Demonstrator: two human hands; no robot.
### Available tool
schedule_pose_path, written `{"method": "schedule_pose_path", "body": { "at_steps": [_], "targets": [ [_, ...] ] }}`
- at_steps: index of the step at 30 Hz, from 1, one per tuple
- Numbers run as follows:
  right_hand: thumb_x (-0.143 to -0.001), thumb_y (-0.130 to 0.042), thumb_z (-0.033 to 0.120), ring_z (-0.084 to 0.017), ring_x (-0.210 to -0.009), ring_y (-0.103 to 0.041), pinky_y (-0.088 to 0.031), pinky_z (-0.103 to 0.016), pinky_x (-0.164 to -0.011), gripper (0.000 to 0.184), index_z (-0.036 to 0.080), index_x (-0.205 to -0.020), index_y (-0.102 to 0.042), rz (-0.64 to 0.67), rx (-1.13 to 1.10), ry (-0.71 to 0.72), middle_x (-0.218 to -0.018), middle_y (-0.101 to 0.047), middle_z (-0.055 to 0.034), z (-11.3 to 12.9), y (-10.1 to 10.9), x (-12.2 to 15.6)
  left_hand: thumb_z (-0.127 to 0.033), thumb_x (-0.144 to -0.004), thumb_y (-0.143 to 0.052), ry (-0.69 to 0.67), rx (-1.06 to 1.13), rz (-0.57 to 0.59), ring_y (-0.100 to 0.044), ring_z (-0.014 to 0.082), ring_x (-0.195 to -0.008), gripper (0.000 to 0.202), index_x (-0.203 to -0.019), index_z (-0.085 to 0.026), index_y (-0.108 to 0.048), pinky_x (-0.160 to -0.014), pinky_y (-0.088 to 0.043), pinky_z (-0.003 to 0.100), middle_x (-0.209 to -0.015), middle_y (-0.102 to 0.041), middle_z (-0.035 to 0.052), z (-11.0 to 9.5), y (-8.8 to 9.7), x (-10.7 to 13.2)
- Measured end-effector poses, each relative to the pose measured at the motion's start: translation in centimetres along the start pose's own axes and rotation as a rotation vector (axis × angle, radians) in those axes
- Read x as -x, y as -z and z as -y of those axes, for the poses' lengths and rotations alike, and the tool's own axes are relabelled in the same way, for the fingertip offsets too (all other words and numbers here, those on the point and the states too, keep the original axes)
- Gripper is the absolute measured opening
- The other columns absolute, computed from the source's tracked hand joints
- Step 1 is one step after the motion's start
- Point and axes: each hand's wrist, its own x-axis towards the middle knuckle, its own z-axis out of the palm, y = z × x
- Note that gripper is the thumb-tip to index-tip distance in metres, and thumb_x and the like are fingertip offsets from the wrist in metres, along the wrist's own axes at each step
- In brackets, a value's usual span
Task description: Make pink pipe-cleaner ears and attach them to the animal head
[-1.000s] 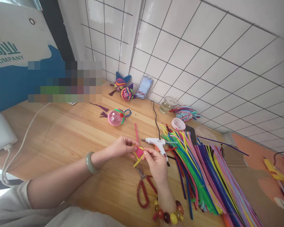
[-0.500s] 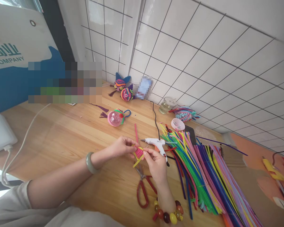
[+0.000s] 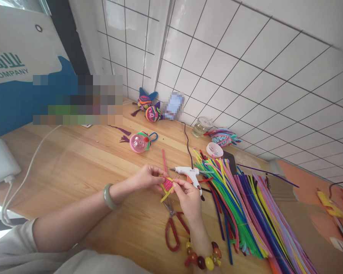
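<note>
Between my hands is a small piece of pink pipe cleaner [image 3: 167,185] bent in rows, with a yellow pipe cleaner [image 3: 166,196] along its edges. My left hand [image 3: 147,178] pinches its upper left side, and my right hand [image 3: 188,195] pinches the yellow edge on the right. A straight pink pipe cleaner [image 3: 164,160] sticks up just beyond my left fingers. Red-handled scissors [image 3: 172,233] lie under and in front of the held piece. Right behind my right hand rests a white glue gun [image 3: 186,171].
A thick bundle of coloured pipe cleaners [image 3: 240,209] spreads over the right side. Farther back are a clear pink ball ornament [image 3: 139,142], a pink dish [image 3: 215,150], a glass jar [image 3: 202,126] and several finished ornaments. A white device [image 3: 2,161] with a cable stands at left.
</note>
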Motion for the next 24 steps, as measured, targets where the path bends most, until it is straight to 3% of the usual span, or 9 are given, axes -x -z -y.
{"method": "schedule_pose_path", "body": {
  "at_steps": [24],
  "targets": [
    [-0.069,-0.060,0.032,-0.016,-0.057,-0.060,-0.050,-0.029,-0.058,0.023,0.014,-0.083,-0.066,-0.005,-0.025,-0.008,-0.060,-0.066,-0.0041,-0.25,-0.10,0.04,-0.028,-0.061,-0.069,-0.048,-0.003,0.015,-0.063,0.0150,-0.066,0.025,-0.079,-0.012,-0.066,-0.063,-0.052,0.027,-0.074,-0.069,0.0032,0.08,0.03,-0.11]
  ]
}}
